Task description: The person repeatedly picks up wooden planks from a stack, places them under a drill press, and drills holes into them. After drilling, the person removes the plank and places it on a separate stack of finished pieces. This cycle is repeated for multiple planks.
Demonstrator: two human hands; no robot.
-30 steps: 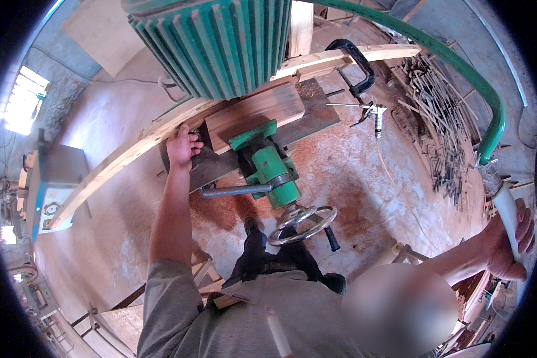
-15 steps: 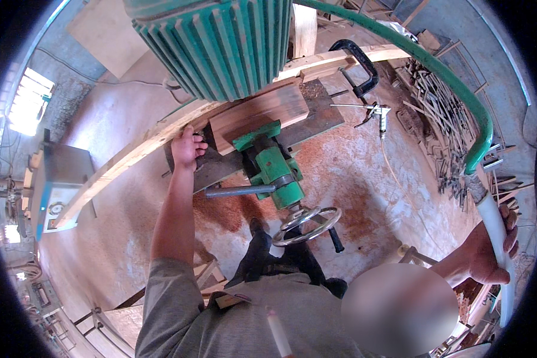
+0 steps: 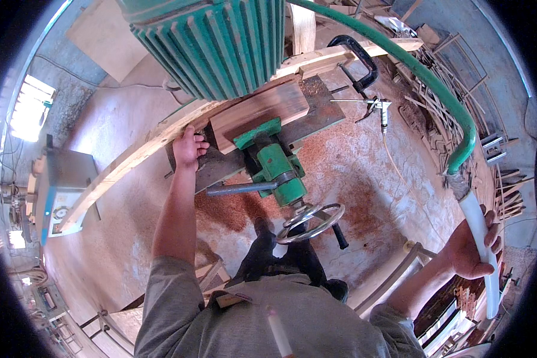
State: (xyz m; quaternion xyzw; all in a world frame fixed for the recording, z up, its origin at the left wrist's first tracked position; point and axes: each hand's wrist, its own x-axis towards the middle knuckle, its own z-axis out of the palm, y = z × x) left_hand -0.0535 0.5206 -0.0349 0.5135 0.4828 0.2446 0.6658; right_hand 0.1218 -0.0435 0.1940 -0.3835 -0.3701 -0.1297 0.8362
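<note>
Wood block: the reddish block (image 3: 259,113) lies on the dark plate (image 3: 319,98), in front of the green motor (image 3: 221,53), between the long pale rail (image 3: 125,152) and the green clamp pad (image 3: 258,132).
Block's long axis: it slants across your front, left end nearer you, right end farther off, roughly in line with the rail beside it.
Clamp pad: it sits against the block's near side, with the green clamp body (image 3: 275,170) and the shiny handwheel (image 3: 340,218) reaching back toward you.
Left hand: your left hand (image 3: 189,147) is the nearer one, just beside the block's left end and up against the rail, with the block to its right; its fingers curl loosely, and you cannot tell from here whether they close on anything.
Right hand: your right hand (image 3: 472,247) is well apart from the block, which lies to its left and farther forward; its fingers wrap around the white sleeve (image 3: 472,212).
Green lever: the curved lever (image 3: 420,68) runs from beside the motor out to your right, then bends down to the sleeve.
Sleeve's long axis: it slopes toward you, its free end sticking out below your fist.
</note>
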